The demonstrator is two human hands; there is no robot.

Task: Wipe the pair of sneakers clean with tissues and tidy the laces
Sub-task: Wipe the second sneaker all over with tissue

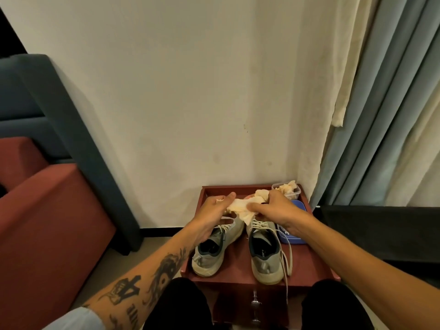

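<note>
Two grey sneakers stand heels toward me on a small red-brown nightstand [307, 270]. The left sneaker [209, 256] leans a little left; the right sneaker [264, 260] has a loose white lace [288, 260] hanging over the table's front. Above their toes I hold a crumpled white tissue [242, 206] between both hands. My left hand [214, 210] pinches its left end. My right hand [273, 206] grips the bunched right end.
A clear plastic tub [294, 192] with crumpled tissues sits at the table's back right, a blue box [291, 234] lies beside the right sneaker. A red armchair [47, 222] stands left, curtains [381, 115] hang right, and a wall rises just behind.
</note>
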